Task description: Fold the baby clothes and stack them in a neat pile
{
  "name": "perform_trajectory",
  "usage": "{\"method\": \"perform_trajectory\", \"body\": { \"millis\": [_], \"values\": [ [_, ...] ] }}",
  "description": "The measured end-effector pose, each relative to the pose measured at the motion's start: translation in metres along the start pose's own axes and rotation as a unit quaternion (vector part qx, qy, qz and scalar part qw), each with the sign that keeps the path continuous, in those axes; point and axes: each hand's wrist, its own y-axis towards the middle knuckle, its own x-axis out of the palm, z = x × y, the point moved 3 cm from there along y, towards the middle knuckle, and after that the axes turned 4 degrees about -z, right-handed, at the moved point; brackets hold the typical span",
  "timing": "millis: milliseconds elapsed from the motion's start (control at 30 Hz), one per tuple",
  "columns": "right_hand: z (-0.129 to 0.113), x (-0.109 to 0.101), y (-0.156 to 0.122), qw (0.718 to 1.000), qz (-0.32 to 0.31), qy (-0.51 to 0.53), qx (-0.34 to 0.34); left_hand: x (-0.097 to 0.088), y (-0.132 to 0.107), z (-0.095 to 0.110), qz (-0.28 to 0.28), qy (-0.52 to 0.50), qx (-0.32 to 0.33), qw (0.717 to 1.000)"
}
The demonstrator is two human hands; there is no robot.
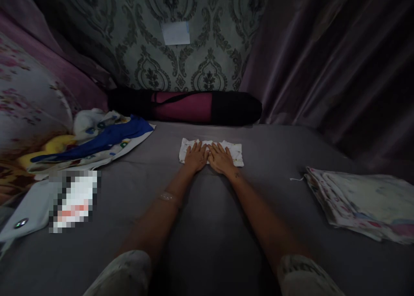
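Note:
A small folded white cloth with a faint print [237, 151] lies flat on the grey bedsheet [207, 227], straight ahead of me. My left hand [196, 156] rests palm down on its left half, fingers stretched out and pointing away. On the right half lies my right hand [220, 158], also flat with fingers extended. The two hands nearly meet at the cloth's middle and cover much of its front part. Neither hand grips anything; both touch the cloth from above.
A black and maroon bolster-shaped bag [183, 106] lies along the patterned wall. Rumpled blue and printed cloths [113, 136] sit at left, near a white device [35, 207] and a blurred-out item [76, 201]. Folded printed fabric [362, 197] lies at right, below a purple curtain [323, 59].

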Motion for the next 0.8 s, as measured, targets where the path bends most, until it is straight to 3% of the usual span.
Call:
{"method": "perform_trajectory", "body": {
  "millis": [167,367,567,800],
  "values": [
    [0.001,-0.004,0.002,1.000,-0.016,0.016,0.001,-0.004,0.000,-0.001,0.021,0.004,0.010,1.000],
    [0.004,-0.009,0.003,0.999,0.034,-0.002,0.011,-0.011,-0.002,-0.010,0.084,0.038,-0.002,0.996],
    [0.007,0.000,0.003,1.000,0.002,0.012,0.024,-0.002,0.001,-0.021,0.010,0.012,-0.016,1.000],
    [0.008,0.000,0.003,1.000,-0.003,0.019,0.022,-0.003,0.001,-0.020,0.005,0.010,-0.018,1.000]
  ]
}}
